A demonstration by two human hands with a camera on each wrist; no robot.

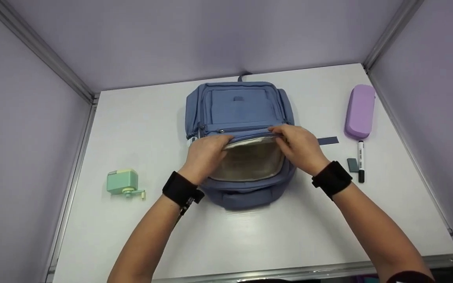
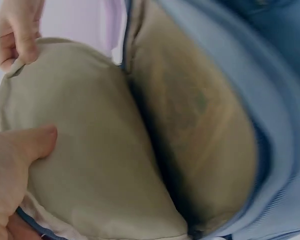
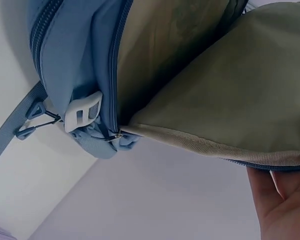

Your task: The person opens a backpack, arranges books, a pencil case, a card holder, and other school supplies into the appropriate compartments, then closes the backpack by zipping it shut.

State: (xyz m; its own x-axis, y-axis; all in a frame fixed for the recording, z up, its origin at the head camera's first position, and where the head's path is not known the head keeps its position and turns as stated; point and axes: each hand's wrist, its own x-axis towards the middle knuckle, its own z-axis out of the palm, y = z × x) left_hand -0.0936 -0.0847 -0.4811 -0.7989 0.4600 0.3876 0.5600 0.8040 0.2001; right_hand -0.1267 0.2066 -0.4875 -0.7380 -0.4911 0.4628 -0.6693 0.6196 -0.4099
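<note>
A blue backpack (image 1: 238,108) lies on the table, its front compartment unzipped and the beige lining (image 1: 246,161) showing. My left hand (image 1: 206,155) grips the edge of the front flap, thumb on the lining side. At the flap's other side, my right hand (image 1: 301,147) pinches the same edge. Between them the flap (image 2: 85,130) is held away from the compartment, whose beige inside (image 2: 205,125) shows in the left wrist view. A white strap buckle (image 3: 85,114) hangs by the bag's side in the right wrist view.
To the left stands a mint-green sharpener-like box with a crank (image 1: 122,182). On the right lie a purple case (image 1: 360,112), a black-and-white marker (image 1: 361,161) and a small dark grey-green block (image 1: 353,165). A strap (image 1: 328,140) sticks out right of the backpack. Panels surround the white table (image 1: 151,118).
</note>
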